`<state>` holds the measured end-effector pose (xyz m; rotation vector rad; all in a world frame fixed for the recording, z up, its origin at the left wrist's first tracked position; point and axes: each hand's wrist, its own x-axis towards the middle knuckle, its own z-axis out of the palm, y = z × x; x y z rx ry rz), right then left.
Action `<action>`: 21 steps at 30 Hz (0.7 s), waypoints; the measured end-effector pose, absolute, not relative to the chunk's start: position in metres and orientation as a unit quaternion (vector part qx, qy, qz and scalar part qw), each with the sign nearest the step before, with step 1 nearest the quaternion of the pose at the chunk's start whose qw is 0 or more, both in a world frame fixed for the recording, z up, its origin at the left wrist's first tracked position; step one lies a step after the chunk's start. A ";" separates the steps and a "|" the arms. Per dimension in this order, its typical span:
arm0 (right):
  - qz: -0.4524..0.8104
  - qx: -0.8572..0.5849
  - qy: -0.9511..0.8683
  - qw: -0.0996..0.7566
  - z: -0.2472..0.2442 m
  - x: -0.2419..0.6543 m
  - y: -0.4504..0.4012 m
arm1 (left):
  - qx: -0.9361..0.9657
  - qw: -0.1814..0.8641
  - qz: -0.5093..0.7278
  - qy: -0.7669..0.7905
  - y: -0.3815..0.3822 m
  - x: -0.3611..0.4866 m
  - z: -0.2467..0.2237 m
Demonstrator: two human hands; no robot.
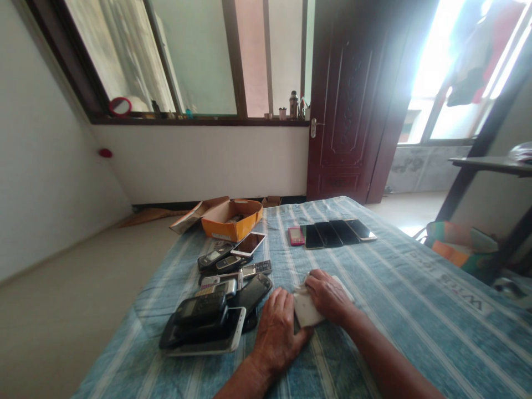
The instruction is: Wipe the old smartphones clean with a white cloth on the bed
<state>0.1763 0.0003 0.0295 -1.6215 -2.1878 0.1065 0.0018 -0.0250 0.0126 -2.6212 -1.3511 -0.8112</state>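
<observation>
A white phone (308, 313), seemingly back up, lies on the striped bedspread between my hands. My left hand (272, 330) grips it at its left side, thumb along the near edge and fingers at the left edge. On top of it is my right hand (326, 296), fingers curled over a crumpled white cloth (302, 287) pressed to the surface. The hand covers part of the phone. To the left is a heap of old phones: a black keypad phone (200, 308) on top, a large white-edged phone (239, 331) underneath and a dark slim phone (255, 291) beside them.
Beyond the heap stands an open orange cardboard box (233, 228) with something dark inside. A white phone (249, 244) lies before it. Farther right, several dark phones (332, 234) form a row beside a small pink-framed device (296, 236). The bedspread (394, 310) covers the surface.
</observation>
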 end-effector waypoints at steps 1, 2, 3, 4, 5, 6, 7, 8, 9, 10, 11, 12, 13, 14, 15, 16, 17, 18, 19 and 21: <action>0.043 -0.580 -0.786 0.208 0.030 0.176 0.000 | -0.856 0.044 -0.265 -0.441 -0.025 0.002 0.012; 0.049 -0.579 -0.787 0.209 0.031 0.176 0.000 | -0.856 0.047 -0.266 -0.441 -0.025 0.002 0.011; 0.055 -0.578 -0.787 0.209 0.032 0.176 -0.001 | -0.856 0.051 -0.265 -0.442 -0.024 0.002 0.010; 0.060 -0.578 -0.786 0.210 0.033 0.176 -0.001 | -0.855 0.054 -0.265 -0.442 -0.024 0.002 0.009; 0.066 -0.577 -0.787 0.209 0.033 0.176 -0.002 | -0.855 0.058 -0.264 -0.442 -0.024 0.002 0.008; 0.070 -0.577 -0.787 0.208 0.034 0.176 -0.002 | -0.855 0.061 -0.263 -0.442 -0.024 0.002 0.008; 0.072 -0.576 -0.787 0.208 0.034 0.176 -0.002 | -0.855 0.062 -0.262 -0.442 -0.023 0.001 0.007; 0.073 -0.576 -0.787 0.209 0.034 0.176 -0.002 | -0.856 0.063 -0.261 -0.442 -0.023 0.001 0.007; 0.073 -0.575 -0.787 0.210 0.034 0.176 -0.002 | -0.857 0.064 -0.261 -0.441 -0.023 0.001 0.007; 0.070 -0.574 -0.788 0.211 0.033 0.176 -0.002 | -0.857 0.064 -0.260 -0.439 -0.023 0.001 0.008; 0.067 -0.575 -0.787 0.212 0.032 0.176 -0.002 | -0.858 0.063 -0.261 -0.438 -0.023 0.001 0.008; 0.063 -0.575 -0.787 0.214 0.032 0.176 -0.001 | -0.858 0.064 -0.261 -0.437 -0.023 0.001 0.009; 0.059 -0.576 -0.787 0.215 0.031 0.176 -0.001 | -0.858 0.064 -0.262 -0.436 -0.023 0.001 0.009; 0.055 -0.577 -0.785 0.216 0.030 0.176 -0.001 | -0.859 0.065 -0.262 -0.436 -0.024 0.001 0.010; 0.052 -0.578 -0.784 0.218 0.030 0.176 -0.001 | -0.859 0.065 -0.262 -0.436 -0.024 0.001 0.010; 0.050 -0.580 -0.783 0.220 0.030 0.175 -0.001 | -0.858 0.064 -0.263 -0.436 -0.024 0.001 0.010; 0.049 -0.581 -0.781 0.222 0.029 0.175 -0.001 | -0.858 0.064 -0.263 -0.436 -0.024 0.001 0.011; 0.049 -0.582 -0.780 0.224 0.029 0.175 -0.001 | -0.858 0.063 -0.263 -0.437 -0.024 0.002 0.011; 0.050 -0.584 -0.778 0.227 0.028 0.175 -0.001 | -0.858 0.062 -0.264 -0.437 -0.024 0.002 0.011; 0.052 -0.587 -0.774 0.233 0.027 0.176 0.000 | -0.857 0.060 -0.266 -0.437 -0.025 0.001 0.012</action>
